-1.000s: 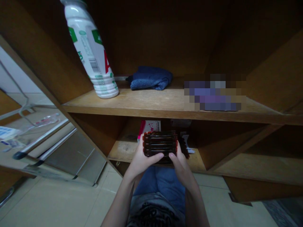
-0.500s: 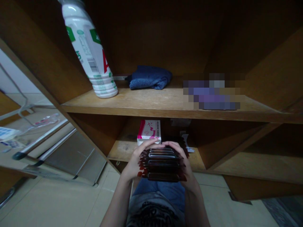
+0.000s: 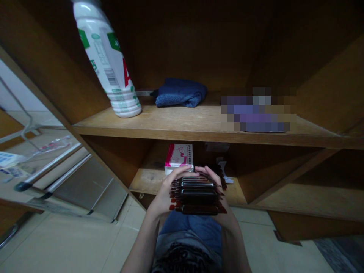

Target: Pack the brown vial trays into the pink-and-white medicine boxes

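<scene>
Between my two hands I hold a stack of dark brown vials (image 3: 197,193), long and glossy with reddish-brown tips at both ends. My left hand (image 3: 165,189) is wrapped along the left ends, its fingers reaching over the far side. From the right, my right hand (image 3: 223,201) clasps the other ends, fingers bent behind the stack. A white and pink box (image 3: 179,156) lies on the lower shelf just beyond my left fingertips. More dark brown vials (image 3: 223,178) show partly behind my right fingers, mostly hidden.
The upper shelf (image 3: 170,119) bears a tall white bottle (image 3: 109,72), a folded blue cloth (image 3: 181,93) and a blurred-out item (image 3: 257,113). White paper (image 3: 223,167) lies on the lower shelf. Left of the cabinet stands a metal-framed rack (image 3: 65,170) with plastic packaging.
The vials have shifted slightly upward between my hands, and my right fingers have loosened a little and spread. The things on the shelves have not moved.
</scene>
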